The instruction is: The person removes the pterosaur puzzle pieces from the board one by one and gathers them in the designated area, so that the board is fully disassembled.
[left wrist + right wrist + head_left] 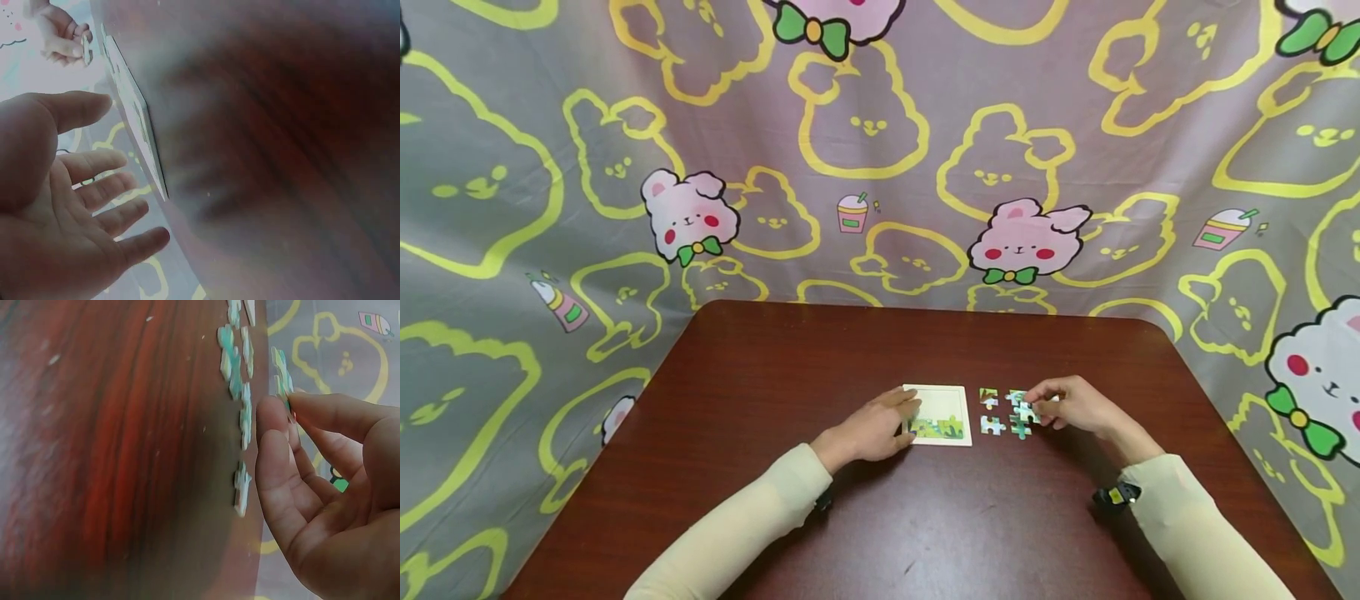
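Note:
A white-bordered puzzle tray lies flat on the table, with green scenery pieces fitted along its lower part. My left hand is at the tray's left edge with fingers spread; its relaxed fingers show in the left wrist view. To the right of the tray, my right hand pinches a jigsaw piece between thumb and fingertips, raised off the table. Loose jigsaw pieces lie below and beside that hand, among them one with a brownish patch and a pale green one.
The dark red-brown wooden table has rounded far corners. A grey curtain with yellow outlines and pink rabbit faces hangs behind and at both sides. Each wrist carries a small dark device, such as the right wrist camera.

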`<state>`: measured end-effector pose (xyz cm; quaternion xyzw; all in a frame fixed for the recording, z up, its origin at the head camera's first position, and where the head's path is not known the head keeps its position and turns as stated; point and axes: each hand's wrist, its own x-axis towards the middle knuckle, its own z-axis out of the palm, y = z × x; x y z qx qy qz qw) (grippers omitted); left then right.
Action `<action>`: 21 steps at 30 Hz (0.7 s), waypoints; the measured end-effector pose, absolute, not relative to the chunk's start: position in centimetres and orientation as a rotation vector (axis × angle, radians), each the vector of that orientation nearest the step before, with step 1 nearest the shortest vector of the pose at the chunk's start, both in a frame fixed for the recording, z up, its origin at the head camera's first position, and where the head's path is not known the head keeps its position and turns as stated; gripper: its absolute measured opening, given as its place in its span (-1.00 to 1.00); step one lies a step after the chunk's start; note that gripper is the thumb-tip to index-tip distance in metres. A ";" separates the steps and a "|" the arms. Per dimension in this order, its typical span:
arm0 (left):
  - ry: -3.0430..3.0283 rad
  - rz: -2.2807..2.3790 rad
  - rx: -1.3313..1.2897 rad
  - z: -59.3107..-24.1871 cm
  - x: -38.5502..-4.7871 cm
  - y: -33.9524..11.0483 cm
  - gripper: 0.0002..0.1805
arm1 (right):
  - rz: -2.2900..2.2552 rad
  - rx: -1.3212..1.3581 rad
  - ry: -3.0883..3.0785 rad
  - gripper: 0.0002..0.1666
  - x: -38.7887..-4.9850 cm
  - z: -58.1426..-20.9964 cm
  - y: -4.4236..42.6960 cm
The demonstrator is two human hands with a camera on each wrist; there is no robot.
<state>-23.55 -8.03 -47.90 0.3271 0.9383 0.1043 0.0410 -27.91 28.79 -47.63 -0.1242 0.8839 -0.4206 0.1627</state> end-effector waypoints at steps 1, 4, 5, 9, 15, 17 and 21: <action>2.881 0.311 0.985 -47.9 -23.6 -8.1 -0.34 | -1.195 -0.352 2.520 -0.77 -27.9 -47.7 29.0; 2.882 0.305 0.914 -47.9 -23.8 -8.3 -0.32 | -1.180 -0.349 2.518 -0.77 -27.8 -47.9 29.5; 2.874 0.309 0.887 -47.9 -23.9 -8.3 -0.31 | -1.175 -0.352 2.517 -0.77 -27.8 -47.9 29.7; 2.850 0.302 0.837 -48.0 -24.1 -8.5 -0.29 | -1.160 -0.342 2.520 -0.78 -27.6 -48.2 30.2; 2.843 0.264 0.852 -48.1 -24.4 -8.7 -0.25 | -1.130 -0.340 2.537 -0.79 -27.3 -48.2 30.9; 2.836 0.263 0.848 -48.1 -24.4 -8.8 -0.24 | -1.122 -0.328 2.538 -0.80 -27.2 -48.1 31.1; 2.833 0.259 0.838 -48.2 -24.5 -8.9 -0.24 | -1.102 -0.332 2.546 -0.81 -26.8 -48.1 31.4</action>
